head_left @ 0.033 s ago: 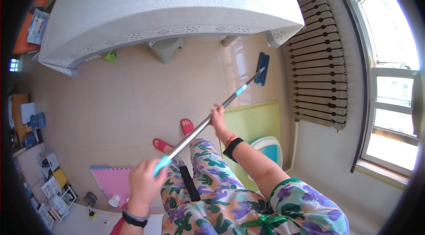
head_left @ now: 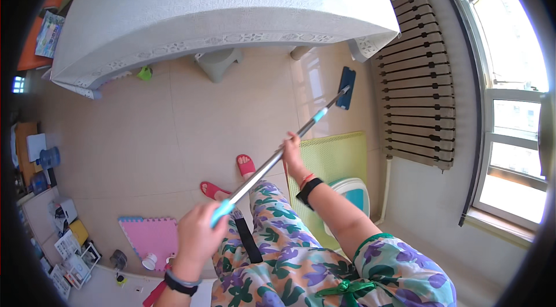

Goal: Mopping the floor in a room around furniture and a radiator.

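A flat mop [head_left: 272, 159] with a silver pole slants across the view from lower left to upper right. My left hand [head_left: 200, 227] is wrapped round the turquoise grip at its near end. Farther up the pole my right hand [head_left: 293, 155] is closed round the bare metal shaft. The mop's dark blue rectangular head [head_left: 346, 88] lies on the beige tiled floor, between the table and the radiator. Black bands circle both wrists.
A table under a white patterned cloth [head_left: 231, 6] spans the far side, with a grey stool [head_left: 217, 64] beneath it. A radiator [head_left: 420, 87] lines the right wall below windows. A green mat [head_left: 333, 162] lies right of my red slippers [head_left: 245, 163]; a pink foam mat [head_left: 149, 237] is at lower left.
The mop's head has shifted slightly to the right. Both hands have moved a little right with the pole, still gripping it.
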A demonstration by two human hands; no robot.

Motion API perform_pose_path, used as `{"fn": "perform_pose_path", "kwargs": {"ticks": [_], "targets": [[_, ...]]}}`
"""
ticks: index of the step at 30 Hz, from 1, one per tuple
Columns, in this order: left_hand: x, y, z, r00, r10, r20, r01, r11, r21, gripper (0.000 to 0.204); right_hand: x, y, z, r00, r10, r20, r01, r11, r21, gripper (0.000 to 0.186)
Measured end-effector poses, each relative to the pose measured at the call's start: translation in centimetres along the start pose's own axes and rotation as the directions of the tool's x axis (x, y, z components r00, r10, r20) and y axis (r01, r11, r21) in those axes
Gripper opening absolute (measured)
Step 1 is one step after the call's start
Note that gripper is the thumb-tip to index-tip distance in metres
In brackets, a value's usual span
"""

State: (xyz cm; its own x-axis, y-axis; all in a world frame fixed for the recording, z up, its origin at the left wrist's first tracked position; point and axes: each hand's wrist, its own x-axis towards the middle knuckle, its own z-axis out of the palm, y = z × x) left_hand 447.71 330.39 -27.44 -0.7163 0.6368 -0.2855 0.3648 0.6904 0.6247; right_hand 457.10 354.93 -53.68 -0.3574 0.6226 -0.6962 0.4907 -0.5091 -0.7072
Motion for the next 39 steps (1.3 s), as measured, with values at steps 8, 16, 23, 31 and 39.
{"fn": "perform_pose_path", "kwargs": {"ticks": [8,16,23,31,39], "targets": [[4.0,3.0,5.7,0.982,0.039,0.185,-0.005,0.984,-0.181,0.034,7.6,-4.6,-6.2,1.0,0.007,-0.005,-0.007,0.999,0.043,0.035],[-2.9,-5.1,4.1,0.977,-0.093,0.19,0.149,0.939,-0.31,0.035,2.8,-1.0,-0.1,0.982,0.105,0.157,-0.017,0.877,-0.481,0.031],[-11.9,-12.9,-1.5,0.955,-0.214,0.207,0.284,0.862,-0.419,0.033,-6.7,4.7,8.5,0.982,0.08,0.173,0.049,0.773,-0.632,0.029],[-25.5,-21.4,-8.4,0.936,-0.342,0.084,0.352,0.894,-0.277,0.039,-19.1,10.8,19.8,0.934,0.075,0.348,0.181,0.742,-0.645,0.03],[-28.1,-20.4,-12.5,0.909,-0.41,0.07,0.414,0.908,-0.064,0.029,-22.8,11.0,24.1,0.776,0.092,0.624,0.073,0.97,-0.233,0.026]]}}
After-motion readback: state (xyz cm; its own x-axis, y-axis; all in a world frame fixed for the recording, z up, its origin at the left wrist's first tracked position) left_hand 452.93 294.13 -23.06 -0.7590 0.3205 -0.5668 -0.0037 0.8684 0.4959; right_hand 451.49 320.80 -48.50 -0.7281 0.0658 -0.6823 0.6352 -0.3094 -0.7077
